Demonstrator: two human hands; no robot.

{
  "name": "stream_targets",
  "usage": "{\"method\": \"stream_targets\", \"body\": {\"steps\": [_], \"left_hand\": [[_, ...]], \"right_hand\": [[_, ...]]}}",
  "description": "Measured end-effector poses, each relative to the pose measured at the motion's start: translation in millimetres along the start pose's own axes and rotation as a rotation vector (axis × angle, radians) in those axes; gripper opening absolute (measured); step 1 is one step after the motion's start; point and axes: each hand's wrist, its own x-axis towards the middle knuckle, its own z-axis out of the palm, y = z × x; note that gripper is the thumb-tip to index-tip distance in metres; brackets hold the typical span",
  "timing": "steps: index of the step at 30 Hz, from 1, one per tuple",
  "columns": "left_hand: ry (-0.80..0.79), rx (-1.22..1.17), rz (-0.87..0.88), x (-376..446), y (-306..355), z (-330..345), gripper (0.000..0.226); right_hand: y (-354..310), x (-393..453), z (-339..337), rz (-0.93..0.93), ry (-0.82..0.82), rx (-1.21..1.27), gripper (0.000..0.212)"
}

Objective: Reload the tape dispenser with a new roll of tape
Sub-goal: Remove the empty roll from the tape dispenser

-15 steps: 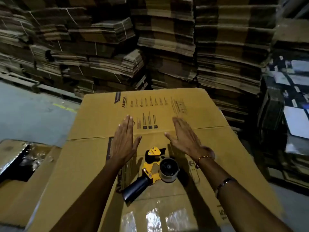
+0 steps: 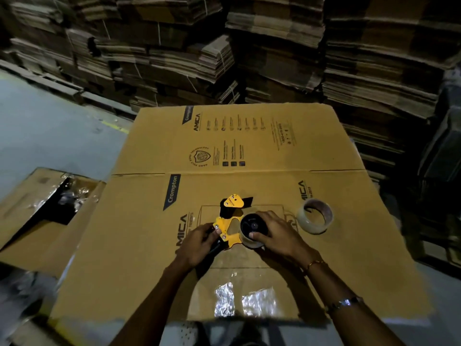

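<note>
Gripping now, no longer hovering flat: left hand (image 2: 199,242) clamps dispenser (image 2: 228,227) handle, right hand (image 2: 275,237) clasps mounted roll (image 2: 252,229); new roll (image 2: 315,216) appears right.

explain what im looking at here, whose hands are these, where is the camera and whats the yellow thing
No machine here: a person wears a wide-angle camera on the head, looking forward and down, so the two arms reaching in from the bottom are their own.

The work surface is a large flattened cardboard box with printed logos. Behind it stand tall stacks of folded cartons.

The yellow thing is a tape dispenser lying flat on the cardboard. The left hand grips its black handle end. The right hand has its fingers around the roll sitting on the dispenser's hub.

A separate roll of clear tape lies loose on the cardboard to the right, touched by neither hand.
</note>
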Motion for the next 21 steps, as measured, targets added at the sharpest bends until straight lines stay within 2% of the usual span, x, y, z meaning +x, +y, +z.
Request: {"method": "stream_targets", "body": {"steps": [4, 7, 9, 11, 14, 16, 19, 21], "left_hand": [[-0.172, -0.058, -0.130, -2, 7, -2, 0.037], [-0.258, -0.168, -0.223, -4, 2, -2, 0.063], [-0.202, -0.172, -0.216, -5, -8, 4, 0.059], [-0.130, -0.063, -0.157, -11, 3, 7, 0.055], [0.009, 0.308, -0.005, -22, 15, 5, 0.055], [0.094, 0.452, 0.072, -32, 17, 1, 0.060], [0.081, 0.563, 0.167, -47, 12, -7, 0.075], [0.105, 0.614, 0.187, -57, 8, -14, 0.076]], "right_hand": [[-1, -5, 14, 0.008, 0.036, 0.001, 0.083], [-4, -9, 23, 0.031, 0.070, -0.012, 0.089], [-5, -12, 26, 0.044, 0.102, 0.019, 0.090], [-7, -16, 30, 0.058, 0.140, 0.072, 0.090], [-12, -22, 38, 0.084, 0.187, 0.131, 0.095], [-19, -27, 44, 0.097, 0.218, 0.156, 0.097], [-36, -33, 53, 0.135, 0.264, 0.222, 0.101], [-48, -35, 59, 0.150, 0.300, 0.245, 0.103]]}}
